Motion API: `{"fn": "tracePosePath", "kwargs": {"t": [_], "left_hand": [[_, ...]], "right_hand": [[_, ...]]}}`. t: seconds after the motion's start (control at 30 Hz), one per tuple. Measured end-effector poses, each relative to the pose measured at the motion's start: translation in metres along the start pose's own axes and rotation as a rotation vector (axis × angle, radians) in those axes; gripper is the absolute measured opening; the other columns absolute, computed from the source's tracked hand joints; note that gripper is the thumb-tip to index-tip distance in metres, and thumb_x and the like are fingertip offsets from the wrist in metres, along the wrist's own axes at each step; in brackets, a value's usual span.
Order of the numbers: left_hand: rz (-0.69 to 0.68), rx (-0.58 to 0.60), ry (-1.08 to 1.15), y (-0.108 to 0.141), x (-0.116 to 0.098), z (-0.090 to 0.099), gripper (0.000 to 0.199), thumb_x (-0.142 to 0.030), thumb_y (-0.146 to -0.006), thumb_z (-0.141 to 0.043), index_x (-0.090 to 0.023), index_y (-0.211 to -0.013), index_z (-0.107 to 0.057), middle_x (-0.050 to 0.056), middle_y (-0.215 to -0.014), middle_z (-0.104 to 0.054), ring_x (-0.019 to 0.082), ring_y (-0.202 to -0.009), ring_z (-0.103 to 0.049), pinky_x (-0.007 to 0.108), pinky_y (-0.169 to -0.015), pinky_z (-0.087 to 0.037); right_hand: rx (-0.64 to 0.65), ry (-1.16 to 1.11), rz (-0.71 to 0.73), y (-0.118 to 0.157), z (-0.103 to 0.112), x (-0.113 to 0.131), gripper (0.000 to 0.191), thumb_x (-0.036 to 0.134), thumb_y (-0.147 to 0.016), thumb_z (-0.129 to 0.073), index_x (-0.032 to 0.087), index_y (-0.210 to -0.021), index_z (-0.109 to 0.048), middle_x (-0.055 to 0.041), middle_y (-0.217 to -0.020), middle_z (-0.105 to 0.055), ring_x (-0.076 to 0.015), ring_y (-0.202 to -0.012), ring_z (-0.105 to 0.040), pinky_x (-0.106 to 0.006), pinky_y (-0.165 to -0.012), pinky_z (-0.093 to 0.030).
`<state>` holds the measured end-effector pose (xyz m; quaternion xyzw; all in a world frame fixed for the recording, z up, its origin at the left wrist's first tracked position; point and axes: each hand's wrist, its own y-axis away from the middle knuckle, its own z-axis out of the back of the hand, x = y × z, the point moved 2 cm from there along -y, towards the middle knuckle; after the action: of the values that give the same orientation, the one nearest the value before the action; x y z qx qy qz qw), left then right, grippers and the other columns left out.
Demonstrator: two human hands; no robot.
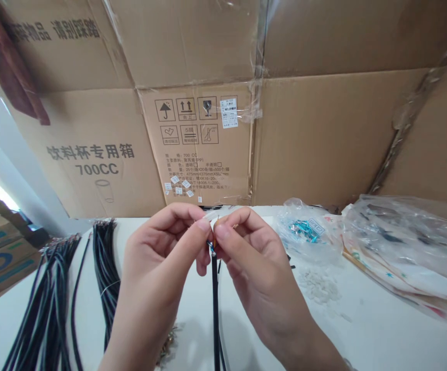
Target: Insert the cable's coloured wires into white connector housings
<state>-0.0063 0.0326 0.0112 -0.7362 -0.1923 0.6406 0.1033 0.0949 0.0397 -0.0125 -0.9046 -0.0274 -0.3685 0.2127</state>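
A black cable [216, 309] runs up from the front edge to between my two hands, with thin coloured wires, blue and orange among them, fanning out of its stripped end. My left hand [173, 242] pinches a small whitish translucent piece [209, 216] between thumb and index finger, beside the wires. On the other side, my right hand [246, 247] has thumb and index finger pressed together on the orange wire [215, 239]. The fingertips of both hands nearly touch above the cable end and partly hide the wires.
Bundles of black cables [49, 299] lie at the left. Behind stands a cardboard wall [200, 62]. At the right are a plastic bag of blue pieces [304, 230], scattered translucent pieces [320, 286] and a large plastic bag [409, 247]. Small clippings [167, 345] lie near my left wrist.
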Motion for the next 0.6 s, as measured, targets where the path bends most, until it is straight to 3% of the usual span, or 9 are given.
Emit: {"fn": "tracePosePath", "kwargs": {"t": [0.27, 0.47, 0.6], "left_hand": [[-0.006, 0.014, 0.018, 0.0022, -0.003, -0.0026, 0.007, -0.019, -0.083, -0.069, -0.02, -0.076, -0.067, -0.005, -0.067, -0.057, 0.004, -0.051, -0.049, 0.01, -0.047, -0.043], [-0.013, -0.031, 0.016, 0.0045, -0.0055, -0.0007, 0.009, -0.017, -0.082, -0.069, -0.019, -0.074, -0.065, -0.005, -0.065, -0.057, 0.004, -0.052, -0.048, 0.009, -0.048, -0.043], [-0.011, 0.011, 0.023, 0.0037, -0.0035, 0.0035, 0.008, -0.02, -0.082, -0.071, -0.021, -0.075, -0.067, -0.005, -0.066, -0.059, 0.005, -0.052, -0.051, 0.01, -0.048, -0.044]], "right_hand": [[0.055, -0.186, -0.059, -0.0005, -0.003, -0.0003, 0.024, 0.022, -0.081, -0.076, 0.018, -0.075, -0.053, 0.0024, -0.07, -0.059, -0.0085, -0.065, -0.057, -0.02, -0.067, -0.049], [0.019, -0.139, -0.107, -0.0002, -0.0003, -0.0009, 0.02, 0.022, -0.074, -0.081, 0.018, -0.08, -0.062, 0.0015, -0.071, -0.06, -0.0093, -0.064, -0.057, -0.021, -0.065, -0.049], [-0.005, -0.052, -0.117, -0.0016, 0.0019, 0.0008, 0.022, 0.026, -0.069, -0.085, 0.017, -0.076, -0.066, 0.0008, -0.072, -0.061, -0.0106, -0.066, -0.055, -0.023, -0.067, -0.048]]}}
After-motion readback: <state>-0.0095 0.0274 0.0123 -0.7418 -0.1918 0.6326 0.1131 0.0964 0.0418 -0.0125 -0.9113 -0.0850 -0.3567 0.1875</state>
